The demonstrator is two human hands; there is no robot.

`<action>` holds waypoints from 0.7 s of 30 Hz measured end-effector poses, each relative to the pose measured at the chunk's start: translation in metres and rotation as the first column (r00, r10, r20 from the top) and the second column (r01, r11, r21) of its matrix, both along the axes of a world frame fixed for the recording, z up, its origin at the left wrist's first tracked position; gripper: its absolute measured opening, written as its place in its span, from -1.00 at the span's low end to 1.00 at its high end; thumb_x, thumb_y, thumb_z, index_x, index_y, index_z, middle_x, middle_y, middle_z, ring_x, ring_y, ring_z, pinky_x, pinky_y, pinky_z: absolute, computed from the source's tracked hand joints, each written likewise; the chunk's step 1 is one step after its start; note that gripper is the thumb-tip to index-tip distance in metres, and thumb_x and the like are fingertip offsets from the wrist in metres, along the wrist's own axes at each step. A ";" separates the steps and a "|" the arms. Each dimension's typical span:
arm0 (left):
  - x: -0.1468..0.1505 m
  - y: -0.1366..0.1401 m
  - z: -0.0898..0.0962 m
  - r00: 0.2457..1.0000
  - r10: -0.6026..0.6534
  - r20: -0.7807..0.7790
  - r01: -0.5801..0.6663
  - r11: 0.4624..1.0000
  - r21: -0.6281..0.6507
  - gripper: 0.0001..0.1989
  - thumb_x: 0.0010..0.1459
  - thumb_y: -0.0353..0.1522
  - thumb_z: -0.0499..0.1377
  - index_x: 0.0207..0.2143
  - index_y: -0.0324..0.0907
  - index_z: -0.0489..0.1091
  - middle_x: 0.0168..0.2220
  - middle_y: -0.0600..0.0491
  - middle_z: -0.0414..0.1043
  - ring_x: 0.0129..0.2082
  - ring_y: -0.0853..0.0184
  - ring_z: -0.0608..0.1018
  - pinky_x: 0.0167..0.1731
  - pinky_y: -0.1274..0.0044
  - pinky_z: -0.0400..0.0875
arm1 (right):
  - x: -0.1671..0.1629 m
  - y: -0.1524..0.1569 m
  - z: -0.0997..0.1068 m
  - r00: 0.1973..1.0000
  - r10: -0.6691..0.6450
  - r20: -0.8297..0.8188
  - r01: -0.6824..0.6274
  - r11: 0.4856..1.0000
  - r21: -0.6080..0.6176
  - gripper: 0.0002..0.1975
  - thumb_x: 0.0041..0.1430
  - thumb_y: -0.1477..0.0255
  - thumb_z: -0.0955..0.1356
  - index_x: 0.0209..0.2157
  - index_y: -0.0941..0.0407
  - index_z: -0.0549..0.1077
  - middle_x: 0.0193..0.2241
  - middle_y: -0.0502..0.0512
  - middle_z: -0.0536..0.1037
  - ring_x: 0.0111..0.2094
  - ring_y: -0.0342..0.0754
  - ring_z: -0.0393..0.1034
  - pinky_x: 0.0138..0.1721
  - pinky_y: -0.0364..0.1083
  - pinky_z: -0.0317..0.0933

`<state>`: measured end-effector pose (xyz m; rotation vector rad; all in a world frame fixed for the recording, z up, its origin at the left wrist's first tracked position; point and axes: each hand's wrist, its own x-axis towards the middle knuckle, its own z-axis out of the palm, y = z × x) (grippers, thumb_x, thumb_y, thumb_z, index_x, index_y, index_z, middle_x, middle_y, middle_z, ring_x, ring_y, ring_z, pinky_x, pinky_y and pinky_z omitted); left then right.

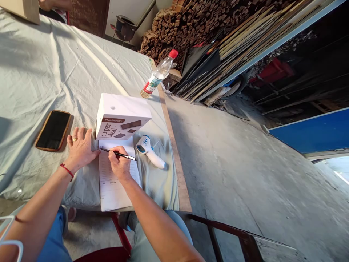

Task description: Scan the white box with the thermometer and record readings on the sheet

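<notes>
Paper [116, 196] on the tabletop [29, 98], box [122, 111] at its far end.
On my remote feed, the phone [53, 130] lies left of the paper, the thermometer [152, 154] right of it; I see the bottle [152, 83] behind the box, rightward, near the tabletop's right edge, the woodpile [174, 25] beyond.

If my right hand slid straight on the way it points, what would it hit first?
Your right hand would likely meet the white box first, though your left hand lies close to that line and depth is unclear.
</notes>
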<state>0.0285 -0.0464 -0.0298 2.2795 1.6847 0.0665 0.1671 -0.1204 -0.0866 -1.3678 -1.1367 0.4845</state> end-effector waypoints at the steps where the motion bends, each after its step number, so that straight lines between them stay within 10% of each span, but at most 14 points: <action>1: 0.000 0.000 0.000 1.000 0.002 -0.001 -0.002 1.000 -0.002 -0.09 0.05 -0.12 0.23 0.40 -0.24 0.08 0.46 -0.25 -0.06 0.49 -0.13 -0.09 0.39 -0.04 -0.09 | 0.000 0.000 0.000 1.000 0.001 0.003 -0.001 1.000 0.000 -0.84 0.14 0.31 0.29 -0.45 0.08 0.38 -0.56 -0.06 0.40 -0.52 -0.13 0.25 -0.43 -0.13 0.19; 21: 0.001 0.000 0.002 1.000 0.008 0.004 -0.008 1.000 -0.013 -0.07 0.06 -0.10 0.22 0.42 -0.25 0.05 0.46 -0.23 -0.05 0.49 -0.11 -0.10 0.39 -0.04 -0.11 | 0.000 -0.001 -0.001 0.998 -0.066 0.022 0.066 0.998 -0.003 -0.82 0.16 0.29 0.27 -0.46 0.07 0.34 -0.55 -0.04 0.41 -0.49 -0.11 0.27 -0.39 -0.11 0.24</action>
